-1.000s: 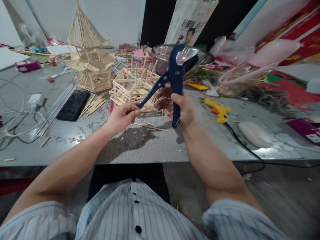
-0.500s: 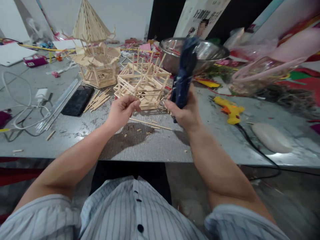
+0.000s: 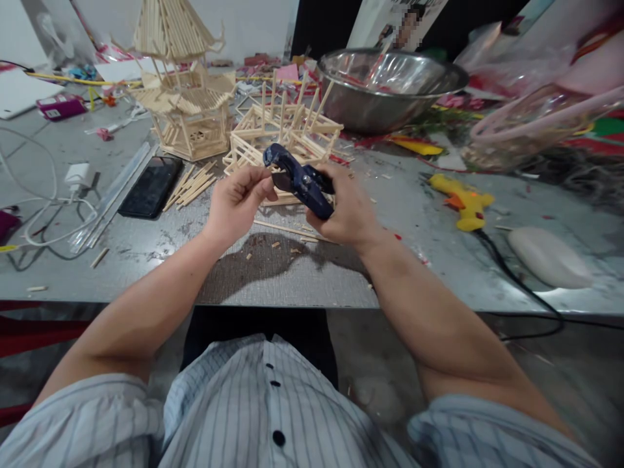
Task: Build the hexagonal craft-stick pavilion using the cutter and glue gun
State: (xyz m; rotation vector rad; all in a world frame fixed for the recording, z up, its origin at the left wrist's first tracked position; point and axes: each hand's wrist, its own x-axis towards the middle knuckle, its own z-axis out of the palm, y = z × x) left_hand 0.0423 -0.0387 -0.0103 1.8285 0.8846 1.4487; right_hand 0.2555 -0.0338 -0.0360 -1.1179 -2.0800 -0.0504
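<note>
My right hand (image 3: 348, 201) is wrapped round the handles of a dark blue pipe cutter (image 3: 298, 181), whose curved jaw and blade point left. Close to that blade, the fingertips of my left hand (image 3: 241, 198) are pinched together; anything between them is too small or hidden to make out. Behind the cutter stands a frame of wooden sticks (image 3: 287, 133) with several uprights, partly covered by my hands. Below, a thin wooden stick (image 3: 287, 229) lies on the table among short offcuts.
A stick-built pagoda (image 3: 188, 117) stands at the back left, with loose sticks (image 3: 191, 187) and a phone (image 3: 151, 187) in front. A steel bowl (image 3: 385, 107) sits behind the frame. On the right lie a yellow glue gun (image 3: 465, 203) with a black cable and a pale rounded object (image 3: 548, 257).
My right hand has brought the cutter down and left from upright, turning its jaw toward my left hand. My left hand stays pinched in nearly the same spot. The view has shifted slightly.
</note>
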